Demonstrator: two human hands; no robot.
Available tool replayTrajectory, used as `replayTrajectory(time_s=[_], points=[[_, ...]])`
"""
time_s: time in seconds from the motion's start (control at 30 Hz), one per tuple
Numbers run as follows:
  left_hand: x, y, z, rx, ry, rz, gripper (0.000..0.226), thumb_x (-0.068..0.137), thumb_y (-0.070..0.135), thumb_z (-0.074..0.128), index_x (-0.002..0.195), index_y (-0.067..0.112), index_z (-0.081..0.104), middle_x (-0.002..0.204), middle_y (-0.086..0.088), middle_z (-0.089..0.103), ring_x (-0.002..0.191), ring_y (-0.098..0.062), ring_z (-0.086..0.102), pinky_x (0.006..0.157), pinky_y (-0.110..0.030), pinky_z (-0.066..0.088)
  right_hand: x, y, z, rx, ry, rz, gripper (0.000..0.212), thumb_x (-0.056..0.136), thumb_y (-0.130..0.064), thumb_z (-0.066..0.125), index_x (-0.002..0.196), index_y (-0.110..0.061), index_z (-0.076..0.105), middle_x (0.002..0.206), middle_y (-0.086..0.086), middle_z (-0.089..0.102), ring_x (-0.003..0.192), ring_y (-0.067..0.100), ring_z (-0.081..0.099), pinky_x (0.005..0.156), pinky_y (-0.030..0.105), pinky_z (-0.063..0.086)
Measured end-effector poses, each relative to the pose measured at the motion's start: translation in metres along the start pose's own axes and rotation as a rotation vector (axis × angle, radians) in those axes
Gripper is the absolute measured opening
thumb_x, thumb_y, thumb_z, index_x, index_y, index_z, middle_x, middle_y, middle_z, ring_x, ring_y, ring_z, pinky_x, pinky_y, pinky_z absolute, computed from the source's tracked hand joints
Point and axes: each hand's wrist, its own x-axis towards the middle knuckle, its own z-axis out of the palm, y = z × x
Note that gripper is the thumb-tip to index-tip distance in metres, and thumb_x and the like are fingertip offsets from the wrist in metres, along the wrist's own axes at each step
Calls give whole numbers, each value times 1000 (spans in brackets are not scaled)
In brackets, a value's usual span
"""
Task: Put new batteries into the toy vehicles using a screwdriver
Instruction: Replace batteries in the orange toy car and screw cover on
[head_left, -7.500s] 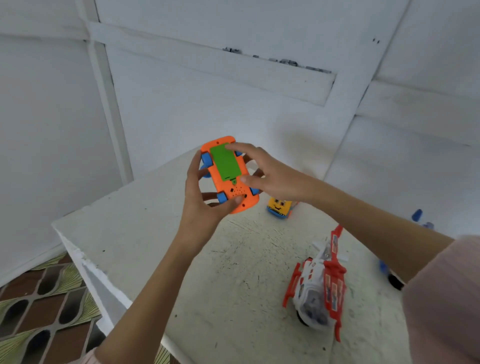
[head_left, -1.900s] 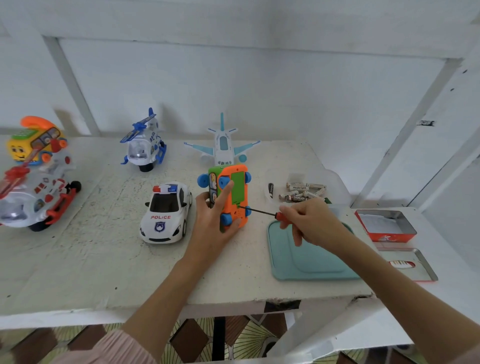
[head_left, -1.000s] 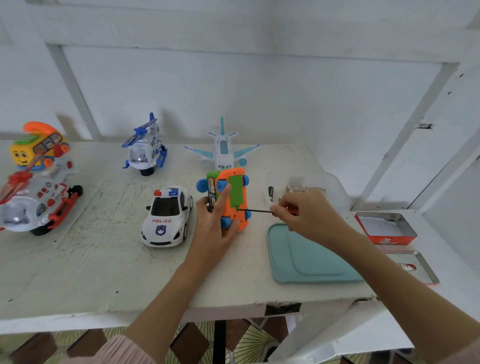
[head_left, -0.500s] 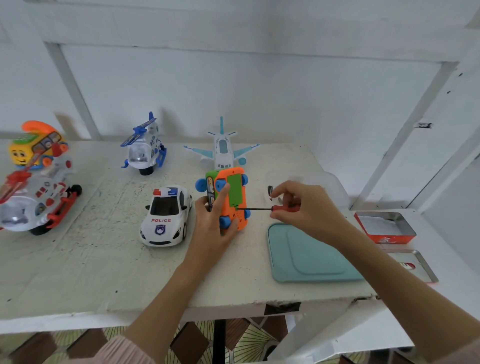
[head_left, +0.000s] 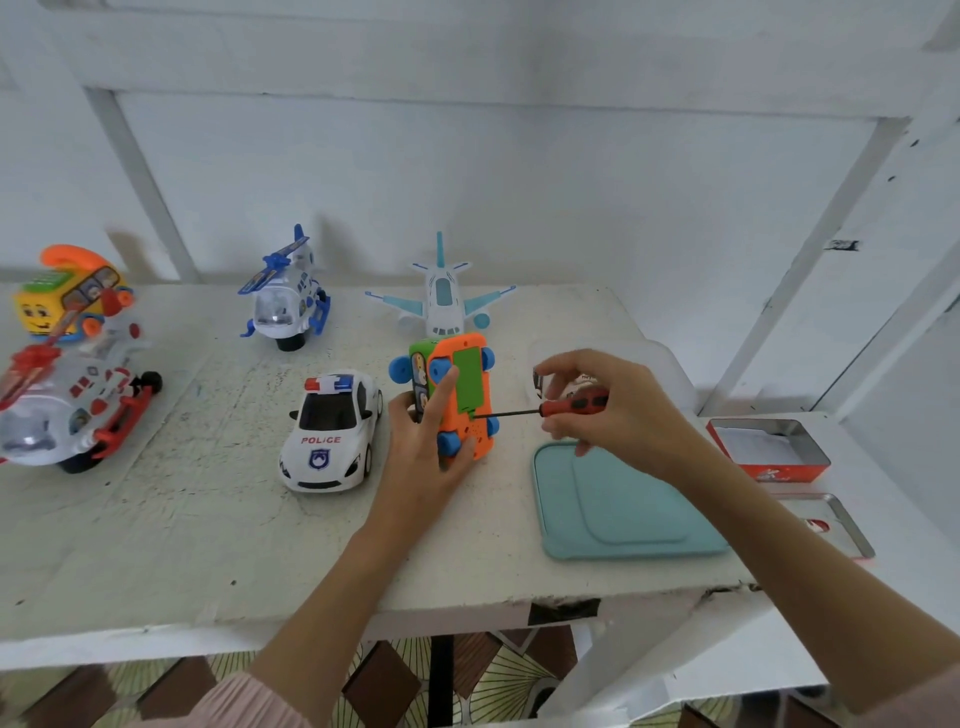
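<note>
1. Orange toy car (head_left: 464, 397) stands on its side on the desk (head_left: 171, 519), its underside with the green battery cover (head_left: 466, 376) turned toward the right hand, just as it did half a second ago
2. Left hand (head_left: 423, 441) grips the car from behind, fingers curled round its body and the forefinger laid up along the underside beside a blue wheel; that hold has not shifted over the last two seconds
3. Right hand (head_left: 605, 410) pinches the red and black handle of the screwdriver (head_left: 550, 409) between thumb and fingertips; compared with a second ago the fingers sit differently on the handle, which suggests the tool is being twirled
4. Black shaft lies level, its tip meeting the lower edge of the green cover, where the screw probably sits; the screw itself is too small to see
5. Cover is still on, so the job is at the unscrewing step, and no battery has gone in yet
6. Teal tray (head_left: 618, 506) lies just beside the car under the right wrist, a likely spot for the loosened screw
7. Police car (head_left: 330, 431), the helicopter (head_left: 283, 291) and the plane (head_left: 441, 296) wait untouched nearby
</note>
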Motion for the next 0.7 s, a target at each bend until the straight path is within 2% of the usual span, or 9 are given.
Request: replayTrajectory(time_s=[0.1, 0.13, 0.2, 0.27, 0.37, 0.43, 0.53, 0.6, 0.7], points=[[0, 1, 0, -1, -6, -2, 68, 83, 49, 44, 142, 45, 10, 116, 2, 25, 100, -6, 37, 85, -6, 30, 0, -4, 2, -14, 4, 80, 18, 86, -35, 58, 94, -19, 58, 70, 9, 66, 45, 23, 64, 42, 27, 51], [0, 1, 0, -1, -9, 1, 68, 83, 49, 44, 142, 45, 10, 116, 2, 26, 100, -5, 36, 85, -7, 30, 1, -3, 3, -66, 23, 82, 23, 89, -37, 53, 87, -16, 60, 64, 10, 66, 42, 24, 62, 40, 25, 49], [0, 1, -1, -10, -19, -5, 68, 82, 51, 44, 141, 46, 10, 116, 2, 26, 97, -1, 37, 86, -7, 29, 2, -2, 3, -138, 76, 21, 18, 90, -28, 57, 87, -11, 63, 63, 9, 66, 42, 22, 60, 42, 26, 50], [-1, 1, -2, -24, -20, -27, 70, 81, 52, 43, 141, 46, 9, 116, 2, 26, 100, 5, 37, 85, -5, 28, 1, 0, 2, -103, 90, -24, 10, 82, -13, 67, 92, -12, 64, 72, 8, 65, 53, 20, 63, 49, 25, 54], [-1, 0, -2, -24, -13, -51, 71, 81, 52, 43, 142, 45, 8, 116, 1, 27, 97, -3, 38, 85, -4, 28, 0, 0, 0, 6, 34, 2, 30, 75, -1, 72, 98, -16, 63, 89, 6, 63, 74, 17, 66, 58, 24, 57], [0, 0, -2, -24, -13, -40, 71, 81, 52, 44, 142, 45, 9, 115, 1, 27, 99, -4, 38, 85, -5, 28, 1, -1, 2, 80, 33, 66, 25, 79, -14, 71, 101, -15, 61, 89, 7, 66, 66, 21, 68, 54, 28, 57], [0, 3, -2, -63, -22, -8, 73, 83, 44, 56, 142, 46, 11, 117, 1, 26, 106, 16, 35, 86, 0, 32, 3, -2, 3, -62, 49, 146, 27, 88, -36, 56, 92, -10, 60, 64, 10, 66, 42, 24, 62, 41, 25, 50], [0, 4, -3, -64, -18, 5, 75, 84, 38, 61, 141, 44, 14, 118, 1, 26, 108, 20, 34, 85, 1, 33, 4, -1, 3, -165, 72, 90, 22, 87, -29, 60, 86, -8, 62, 62, 9, 65, 38, 17, 58, 40, 23, 47], [-1, 4, -3, -13, -14, -29, 70, 81, 50, 48, 141, 45, 10, 115, 3, 26, 104, 11, 34, 82, -1, 30, 3, 0, 1, -224, 108, 28, 13, 75, -20, 75, 77, -13, 63, 67, 6, 64, 46, 6, 54, 46, 17, 46]])
